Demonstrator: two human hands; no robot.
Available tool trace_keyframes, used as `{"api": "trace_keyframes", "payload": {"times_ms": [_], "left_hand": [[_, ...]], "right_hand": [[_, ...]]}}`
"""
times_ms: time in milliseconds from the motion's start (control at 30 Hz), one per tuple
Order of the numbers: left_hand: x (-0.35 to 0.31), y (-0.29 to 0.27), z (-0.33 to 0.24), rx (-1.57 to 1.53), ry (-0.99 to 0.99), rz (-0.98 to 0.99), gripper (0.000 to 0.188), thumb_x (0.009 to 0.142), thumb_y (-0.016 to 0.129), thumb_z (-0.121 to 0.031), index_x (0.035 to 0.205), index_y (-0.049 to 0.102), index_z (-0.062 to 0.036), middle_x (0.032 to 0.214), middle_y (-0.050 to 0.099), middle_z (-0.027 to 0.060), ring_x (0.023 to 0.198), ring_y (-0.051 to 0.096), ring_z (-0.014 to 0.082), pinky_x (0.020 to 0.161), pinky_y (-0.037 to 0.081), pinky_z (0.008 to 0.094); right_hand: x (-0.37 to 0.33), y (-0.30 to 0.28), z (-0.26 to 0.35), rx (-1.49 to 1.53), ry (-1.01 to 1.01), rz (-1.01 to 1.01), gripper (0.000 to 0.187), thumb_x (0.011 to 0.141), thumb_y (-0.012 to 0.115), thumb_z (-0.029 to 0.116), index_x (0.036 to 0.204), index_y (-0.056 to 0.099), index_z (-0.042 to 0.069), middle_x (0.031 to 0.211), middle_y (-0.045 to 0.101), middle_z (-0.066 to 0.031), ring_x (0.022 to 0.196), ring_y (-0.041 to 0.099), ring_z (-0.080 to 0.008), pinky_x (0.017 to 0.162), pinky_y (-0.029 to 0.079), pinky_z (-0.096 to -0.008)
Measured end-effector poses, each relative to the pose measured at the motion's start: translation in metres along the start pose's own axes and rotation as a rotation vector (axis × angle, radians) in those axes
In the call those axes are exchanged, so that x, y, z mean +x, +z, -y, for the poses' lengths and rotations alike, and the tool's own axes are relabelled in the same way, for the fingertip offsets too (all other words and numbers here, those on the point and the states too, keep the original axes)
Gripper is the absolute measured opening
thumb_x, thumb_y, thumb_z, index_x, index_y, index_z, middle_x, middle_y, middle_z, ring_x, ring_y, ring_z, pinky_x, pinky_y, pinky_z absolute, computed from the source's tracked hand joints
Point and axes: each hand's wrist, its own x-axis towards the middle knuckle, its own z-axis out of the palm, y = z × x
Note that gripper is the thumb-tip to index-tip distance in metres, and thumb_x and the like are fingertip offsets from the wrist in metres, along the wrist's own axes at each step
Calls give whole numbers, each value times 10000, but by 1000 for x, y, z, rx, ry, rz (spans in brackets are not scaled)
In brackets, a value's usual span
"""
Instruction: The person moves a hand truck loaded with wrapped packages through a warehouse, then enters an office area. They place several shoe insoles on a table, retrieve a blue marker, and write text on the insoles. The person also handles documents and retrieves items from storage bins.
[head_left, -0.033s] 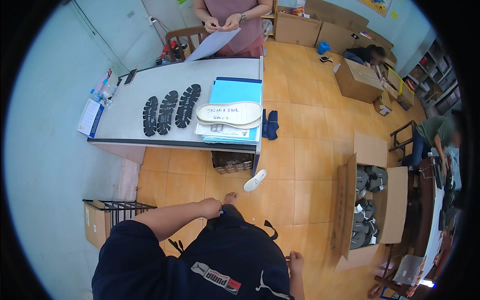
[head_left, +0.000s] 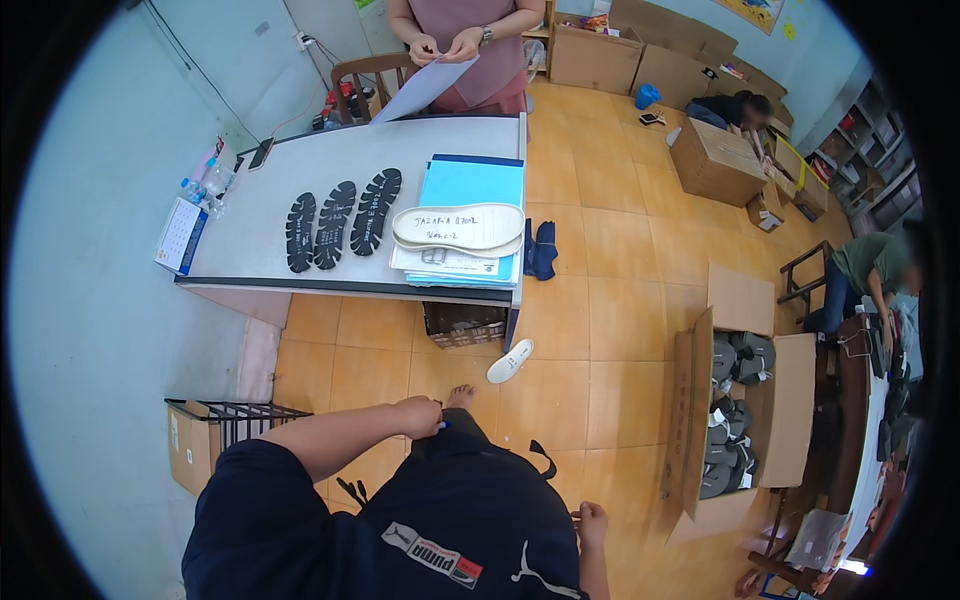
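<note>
My left hand (head_left: 418, 416) is closed in front of my dark trousers, beside my bare foot. A small blue bit shows at its fingers, too small to name. Low on the right, my right hand (head_left: 591, 522) hangs by my hip with its fingers curled; whatever may be in them is hidden. Ahead stands a white-topped desk (head_left: 270, 235). Three black shoe outsoles (head_left: 334, 225) lie on it in a row, marked with light handwriting. To their right, stacked white soles (head_left: 458, 228) with handwriting rest on papers and a blue folder (head_left: 470, 182).
One white sole (head_left: 511, 361) lies on the tiled floor. An open carton (head_left: 790, 410) of grey footwear stands at right. Behind the desk a person holds a paper sheet (head_left: 425, 88); two others work at right. A black rack (head_left: 240, 425) stands at left.
</note>
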Motion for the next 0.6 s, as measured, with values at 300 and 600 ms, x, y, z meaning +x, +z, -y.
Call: {"api": "trace_keyframes", "payload": {"times_ms": [300, 600], "left_hand": [[-10, -37, 46, -353, -82, 221, 306, 893, 532, -294, 1042, 731, -116, 697, 651, 52, 586, 590, 163, 544, 474, 343], [72, 29, 68, 454, 90, 279, 344, 920, 531, -377, 939, 737, -104, 889, 706, 186, 771, 659, 336, 728, 520, 410]], "right_hand": [[6, -12, -15, -66, 125, -56, 279, 909, 604, 246, 1059, 616, 11, 757, 683, -128, 545, 650, -184, 460, 519, -307], [0, 0, -8, -204, 100, -139, 314, 928, 586, 325, 1102, 650, 71, 825, 712, -74, 629, 676, -157, 560, 553, -300]]}}
